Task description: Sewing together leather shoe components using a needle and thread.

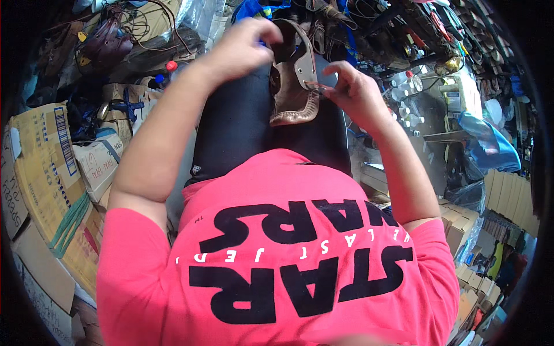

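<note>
A brown leather shoe upper (294,95) lies over the person's lap, between the thighs of the dark trousers (228,127), its opening facing up; gathered stitching (312,106) runs along its near right edge, and metal eyelets (299,71) sit in the side flap just above; the near end is rounded, and a band of leather loops up at the far end.

The right hand (356,92) is at the flap's right edge, fingers bent and a fingertip beside the lower eyelet; whether it pinches leather or thread I cannot tell; the left hand (251,49) is raised at the upper's far left side, curled and blurred, so its grip cannot be told either.

Nearer the camera is a pink-red shirt (277,173) with black and white lettering; to the left stand cardboard boxes (49,155), one crossed by green straps (70,224), and a red-capped bottle (171,67); to the right are clear plastic bottles (400,93), a light-blue plastic bag (490,144) and, beyond, rows of brown pieces (470,60).
</note>
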A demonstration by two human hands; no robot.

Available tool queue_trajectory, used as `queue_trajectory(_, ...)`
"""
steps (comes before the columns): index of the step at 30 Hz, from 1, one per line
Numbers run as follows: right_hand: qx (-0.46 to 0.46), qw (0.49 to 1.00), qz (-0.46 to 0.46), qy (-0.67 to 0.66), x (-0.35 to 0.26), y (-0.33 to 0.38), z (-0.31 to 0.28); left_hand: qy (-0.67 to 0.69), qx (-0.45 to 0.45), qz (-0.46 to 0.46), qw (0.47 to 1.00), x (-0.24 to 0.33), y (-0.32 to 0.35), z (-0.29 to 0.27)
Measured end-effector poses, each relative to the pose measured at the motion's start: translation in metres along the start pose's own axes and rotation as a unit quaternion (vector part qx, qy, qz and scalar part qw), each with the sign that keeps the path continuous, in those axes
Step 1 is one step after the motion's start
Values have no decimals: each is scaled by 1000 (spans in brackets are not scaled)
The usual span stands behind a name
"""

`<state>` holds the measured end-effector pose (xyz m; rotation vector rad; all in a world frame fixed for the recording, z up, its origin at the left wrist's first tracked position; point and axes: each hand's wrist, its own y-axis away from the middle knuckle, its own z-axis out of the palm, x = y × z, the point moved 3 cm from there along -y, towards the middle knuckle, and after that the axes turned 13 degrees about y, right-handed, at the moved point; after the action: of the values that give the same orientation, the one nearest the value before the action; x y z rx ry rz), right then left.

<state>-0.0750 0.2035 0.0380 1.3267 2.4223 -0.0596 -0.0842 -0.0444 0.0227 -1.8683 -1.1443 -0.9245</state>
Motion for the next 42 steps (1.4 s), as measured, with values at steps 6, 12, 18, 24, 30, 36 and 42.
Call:
queue_trajectory(6,1,972,-184,145,-30,-9,-20,32,191,-115,974,-30,60,-180)
queue_trajectory(12,-29,994,-95,-36,-24,-5,-14,-86,127,-112,982,8,73,-65)
queue_trajectory(18,-9,988,-60,-140,6,-8,2,-11,65,-40,997,39,75,38)
queue_trajectory(24,14,980,-69,-186,13,-7,11,-146,57,-24,987,31,70,54)
queue_trajectory(30,77,994,-36,-72,-18,8,-1,-150,74,-40,985,35,77,58)
queue_trajectory(36,212,969,-118,43,-9,17,11,-142,69,-58,986,40,74,63)
queue_trajectory(42,257,940,-183,130,-13,22,3,-147,118,-34,981,35,75,64)
